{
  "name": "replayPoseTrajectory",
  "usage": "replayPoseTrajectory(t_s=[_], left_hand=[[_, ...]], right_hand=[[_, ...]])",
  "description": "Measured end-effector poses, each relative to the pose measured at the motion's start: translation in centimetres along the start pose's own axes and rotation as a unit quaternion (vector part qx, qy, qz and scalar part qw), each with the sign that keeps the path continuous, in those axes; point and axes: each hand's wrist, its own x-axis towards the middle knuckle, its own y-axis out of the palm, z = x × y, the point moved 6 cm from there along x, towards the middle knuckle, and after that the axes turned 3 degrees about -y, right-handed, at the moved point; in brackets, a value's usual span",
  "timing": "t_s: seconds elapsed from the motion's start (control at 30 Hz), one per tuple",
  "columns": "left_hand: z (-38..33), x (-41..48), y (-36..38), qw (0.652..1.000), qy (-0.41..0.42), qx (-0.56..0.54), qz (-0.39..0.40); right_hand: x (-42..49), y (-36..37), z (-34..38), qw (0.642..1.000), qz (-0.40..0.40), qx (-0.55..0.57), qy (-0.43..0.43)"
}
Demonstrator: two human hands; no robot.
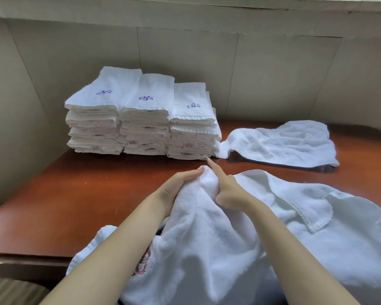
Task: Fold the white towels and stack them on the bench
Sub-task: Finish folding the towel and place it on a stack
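Held up off the bench (79, 194) at near centre: an unfolded white towel (198, 234), bunched at its far edge and draping toward the viewer over the near edge. Gripped at that bunched peak by both hands, close together, probably to find a corner or hem before spreading for the first fold. Left hand (180, 183) curled round the cloth from the left, fingers wrapped over the top of the bunch. Right hand (226, 190) pinching the fabric from the right with thumb and lower fingers, index finger sticking out straight toward the far stacks and holding nothing. Reddish embroidery just visible on a lower left fold, too crumpled to read.

Spilling off to the right, more loose white towelling (317, 216) with a ribbed hem turned up; hard to tell whether part of the held towel or a separate one, so best treated as undecided.

Farther right, lying flat and rumpled, another loose towel (279, 143), its left corner touching the folded stacks; likely waiting its turn.

At far left-centre, three folded stacks (141, 119) side by side against the wall (185, 51), purple motifs facing up, folded edges facing near: kept tidy and pushed back, leaving working room in front.
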Motion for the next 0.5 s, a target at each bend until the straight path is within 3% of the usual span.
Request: replayPoseTrajectory(t_s=[0.07,0.13,0.23,0.37,0.43,0.5], left_hand=[[-0.8,-0.5,0.3,0.999,0.025,0.018,0.016],[-2.0,-1.1,-0.2,0.997,0.054,0.037,-0.034],[-4.2,-3.2,-2.0,0.983,0.081,0.141,-0.087],[-4.0,-7.1,-4.1,0.932,-0.037,0.359,-0.019],[-3.5,-8.7,-5.1,0.904,-0.078,0.419,-0.001],[-3.4,-10.2,-6.1,0.885,-0.105,0.453,-0.031]], right_hand=[[0.4,-0.1,0.0,0.998,-0.010,-0.064,0.007],[0.6,-1.4,0.4,0.992,-0.077,-0.103,-0.008],[0.5,-4.4,-0.2,0.980,-0.186,-0.066,0.017],[-0.6,-7.8,-0.8,0.945,-0.309,-0.101,0.042],[-0.4,-8.0,-0.7,0.940,-0.298,-0.157,0.046],[-0.1,-7.5,-1.1,0.942,-0.276,-0.179,0.064]])
